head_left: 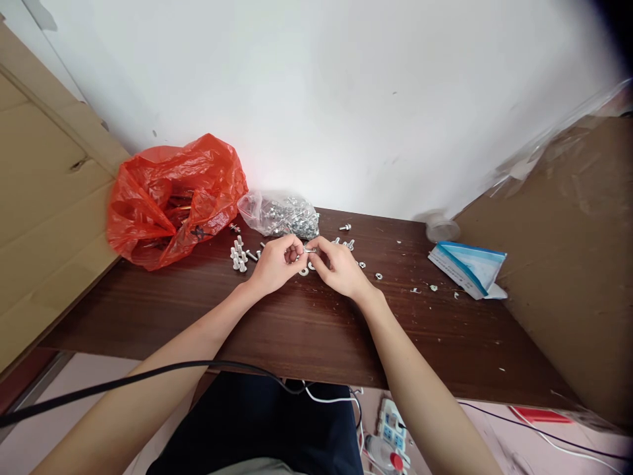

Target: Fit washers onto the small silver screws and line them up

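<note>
Over the middle of the brown table (297, 323), my left hand (277, 264) and my right hand (337, 265) meet fingertip to fingertip. Between them is a small silver bolt (309, 251), pinched by the fingers of both; its ends are partly hidden. Washers (303, 271) lie on the table just below the fingertips. A cluster of bolts (239, 254) stands upright to the left of my left hand, with loose bolts beside it. More bolts (350, 244) and a few nuts (378, 276) lie around my right hand.
A red plastic bag (173, 198) sits at the back left, beside a clear bag of hardware (287, 214). At the right are a blue-edged zip bag (467, 267) and a round clear container (442, 227). Cardboard stands on both sides. A black cable (148, 373) crosses below the table edge.
</note>
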